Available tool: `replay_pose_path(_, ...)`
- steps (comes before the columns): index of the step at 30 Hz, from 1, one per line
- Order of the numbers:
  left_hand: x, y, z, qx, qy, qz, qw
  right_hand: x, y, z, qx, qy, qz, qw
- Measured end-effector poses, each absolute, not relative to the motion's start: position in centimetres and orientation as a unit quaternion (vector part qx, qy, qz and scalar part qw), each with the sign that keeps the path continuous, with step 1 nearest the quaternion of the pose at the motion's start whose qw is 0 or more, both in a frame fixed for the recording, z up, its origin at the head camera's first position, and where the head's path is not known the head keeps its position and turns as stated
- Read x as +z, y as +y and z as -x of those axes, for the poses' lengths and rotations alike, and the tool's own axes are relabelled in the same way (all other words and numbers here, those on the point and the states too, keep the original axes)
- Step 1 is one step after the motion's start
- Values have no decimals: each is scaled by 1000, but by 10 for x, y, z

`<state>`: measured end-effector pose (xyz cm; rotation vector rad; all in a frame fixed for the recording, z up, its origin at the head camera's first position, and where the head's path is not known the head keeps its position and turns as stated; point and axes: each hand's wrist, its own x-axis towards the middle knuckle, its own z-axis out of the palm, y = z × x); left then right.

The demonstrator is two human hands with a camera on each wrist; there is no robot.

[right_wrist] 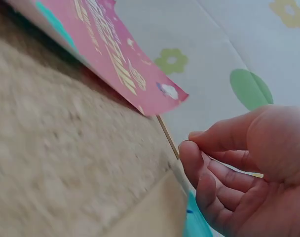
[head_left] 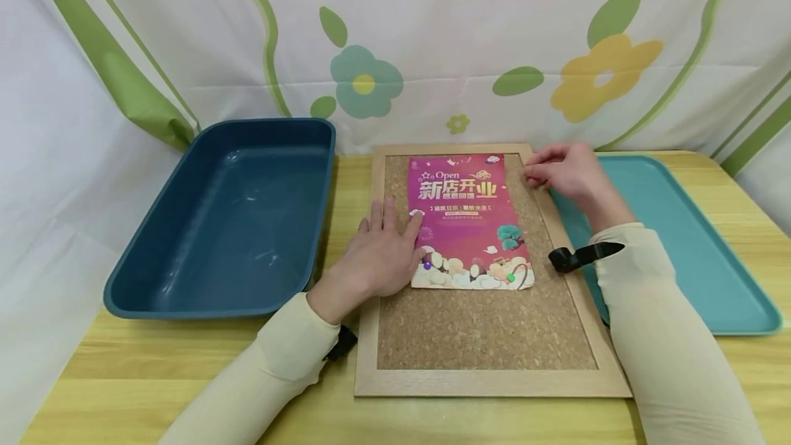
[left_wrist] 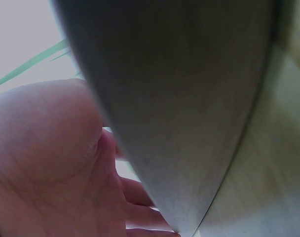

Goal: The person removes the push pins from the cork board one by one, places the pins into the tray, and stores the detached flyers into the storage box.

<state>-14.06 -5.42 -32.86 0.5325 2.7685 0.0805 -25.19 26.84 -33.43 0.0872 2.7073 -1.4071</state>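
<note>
A magenta flyer (head_left: 463, 225) with gold Chinese lettering and "Open" lies on the wood-framed cork board (head_left: 482, 335). My left hand (head_left: 383, 253) rests over the board's left side, fingers straight, its thumb on the flyer's left edge. In the left wrist view, the palm (left_wrist: 51, 158) shows beside the board's dark side. My right hand (head_left: 568, 174) is over the board's upper right, just off the flyer. Its thumb and index fingertips meet in the right wrist view, with nothing showing between them. The flyer's upper right corner (right_wrist: 165, 98) stands lifted off the cork.
A deep blue tray (head_left: 228, 225) stands left of the board. On the right lies a shallow teal tray (head_left: 680, 246), partly under my right arm. A floral curtain (head_left: 432, 47) hangs behind the wooden table (head_left: 154, 376).
</note>
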Motion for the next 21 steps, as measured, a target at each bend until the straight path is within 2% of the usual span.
replay_pose_path(9,-330,-54,140,34,969,-186,161,-332,291,251,-435,898,-61,15)
replay_pose_path(21,-330,-55,140,35,969,-187,156,-335,326,248,-387,915,-116,18)
